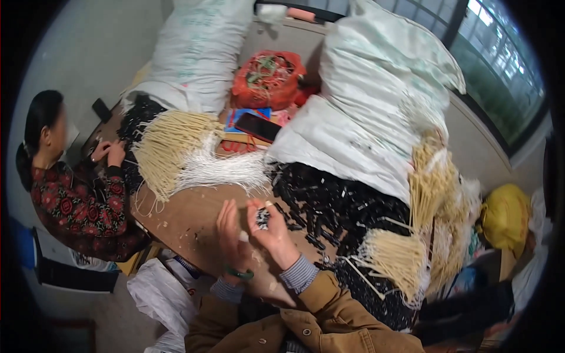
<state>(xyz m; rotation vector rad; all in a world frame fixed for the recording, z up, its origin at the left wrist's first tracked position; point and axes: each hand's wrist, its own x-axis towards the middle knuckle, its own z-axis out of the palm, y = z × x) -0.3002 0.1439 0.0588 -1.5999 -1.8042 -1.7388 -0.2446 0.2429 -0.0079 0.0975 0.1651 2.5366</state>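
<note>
My right hand (275, 236) is cupped, palm up, around a small heap of black-and-white pieces (262, 218); they are too small to name. Beside it, my left hand (231, 236) is raised with its fingers stretched out, and I see nothing in it. A dark green bangle (240, 274) circles the left wrist. Both hands are above the brown tabletop (188, 215). Just right of them lies a wide pile of small black plastic parts (329, 203). Beyond the hands, white strings (226, 167) spread from a bundle of cream-coloured strands (170, 144).
Large white woven sacks (382, 88) stand at the back, one spilling black parts. Between them are a red bag (268, 76) and a phone (258, 126). More cream strands (394, 259) lie at right. A person (76, 188) works at the table's left end.
</note>
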